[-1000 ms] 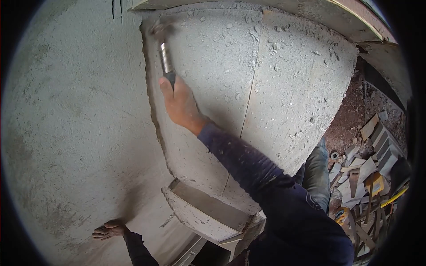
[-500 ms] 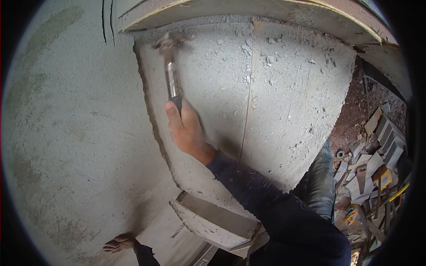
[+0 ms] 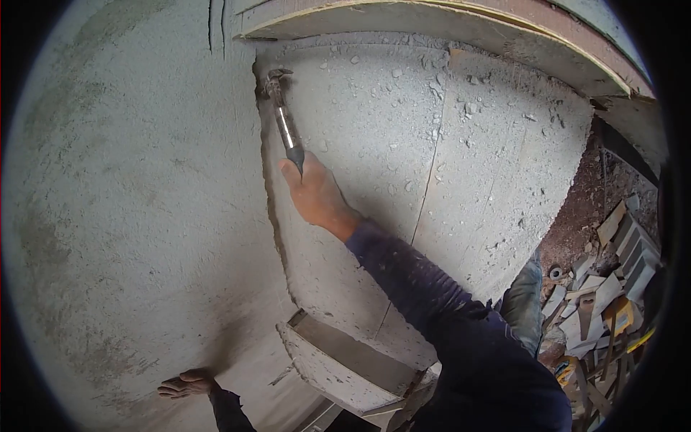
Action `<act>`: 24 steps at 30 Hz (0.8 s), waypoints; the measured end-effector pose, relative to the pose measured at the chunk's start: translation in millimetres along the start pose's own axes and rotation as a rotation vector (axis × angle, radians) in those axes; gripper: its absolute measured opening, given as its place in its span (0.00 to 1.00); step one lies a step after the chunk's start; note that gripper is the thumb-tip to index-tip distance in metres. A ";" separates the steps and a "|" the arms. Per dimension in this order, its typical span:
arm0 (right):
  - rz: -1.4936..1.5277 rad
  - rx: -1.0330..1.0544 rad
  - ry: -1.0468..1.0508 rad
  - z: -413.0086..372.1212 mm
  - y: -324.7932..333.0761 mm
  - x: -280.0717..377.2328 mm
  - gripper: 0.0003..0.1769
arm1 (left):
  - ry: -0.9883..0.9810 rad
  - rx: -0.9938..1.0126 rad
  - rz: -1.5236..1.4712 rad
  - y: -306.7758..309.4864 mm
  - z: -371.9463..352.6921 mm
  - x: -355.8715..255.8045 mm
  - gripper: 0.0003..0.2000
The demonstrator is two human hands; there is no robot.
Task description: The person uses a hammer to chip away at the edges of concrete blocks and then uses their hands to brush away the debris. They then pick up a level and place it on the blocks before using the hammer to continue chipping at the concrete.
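Note:
My right hand (image 3: 320, 194) is wrapped round the dark grip of a claw hammer (image 3: 286, 129), which has a shiny metal shaft. The hammer's head lies right by the edge where the pale board (image 3: 367, 137) meets the plastered wall (image 3: 144, 209). Lower down, at the left, my left hand (image 3: 185, 385) rests flat against this wall with its fingers stretched out. Loose grey chips and crumbs are scattered over the board, thickest toward its upper part. A dark ragged gap runs along the board's wall-side edge.
A curved wooden ledge (image 3: 432, 21) spans the top. Below the board sits a recessed box-like ledge (image 3: 353, 353). On the floor at the right lie broken offcuts, a handsaw (image 3: 586, 309), a roll of tape (image 3: 555, 273) and yellow tools. My jeans-clad leg (image 3: 523, 299) shows beside the board.
The hammer head, blurred before, now shows sharper, tilted and closer to the wall-side edge. The whole view has shifted a little. My left hand stays flat on the wall.

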State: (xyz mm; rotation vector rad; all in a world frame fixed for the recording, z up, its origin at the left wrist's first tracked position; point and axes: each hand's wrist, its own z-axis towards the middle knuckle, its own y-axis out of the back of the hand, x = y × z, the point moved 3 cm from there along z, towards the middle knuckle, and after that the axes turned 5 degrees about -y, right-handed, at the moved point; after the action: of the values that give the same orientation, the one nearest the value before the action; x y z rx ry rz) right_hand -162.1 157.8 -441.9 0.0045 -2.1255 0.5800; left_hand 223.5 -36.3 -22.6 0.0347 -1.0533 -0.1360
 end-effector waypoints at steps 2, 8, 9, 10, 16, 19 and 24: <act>0.092 0.222 -0.191 -15.4 14.2 14.0 0.30 | -0.038 -0.045 -0.029 -3.6 1.5 -3.9 0.34; 0.101 -0.090 -0.046 -8.5 -2.5 17.6 0.29 | -0.011 -0.025 -0.054 3.3 5.0 -7.5 0.35; 0.101 -0.097 -0.032 -9.8 6.8 22.6 0.29 | 0.020 -0.033 -0.039 -2.0 0.6 -3.1 0.35; 0.170 0.103 -0.238 -19.0 19.0 29.6 0.28 | 0.026 -0.036 -0.046 -2.3 1.5 1.3 0.35; 0.391 0.092 -0.112 -19.6 8.2 18.5 0.23 | 0.021 -0.029 -0.051 0.0 0.4 -4.4 0.34; 0.246 0.218 -0.373 -41.4 22.7 22.7 0.23 | -0.009 -0.037 -0.057 5.2 2.6 1.4 0.34; 0.281 -0.053 0.009 -11.3 5.4 7.3 0.26 | 0.038 -0.041 -0.052 -5.8 -0.3 -9.3 0.34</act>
State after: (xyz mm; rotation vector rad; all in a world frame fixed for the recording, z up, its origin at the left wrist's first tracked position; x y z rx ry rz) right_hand -158.7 168.7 -433.0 -0.3299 -2.1472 0.6850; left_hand 218.6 -40.9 -31.3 0.0280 -1.0116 -0.2035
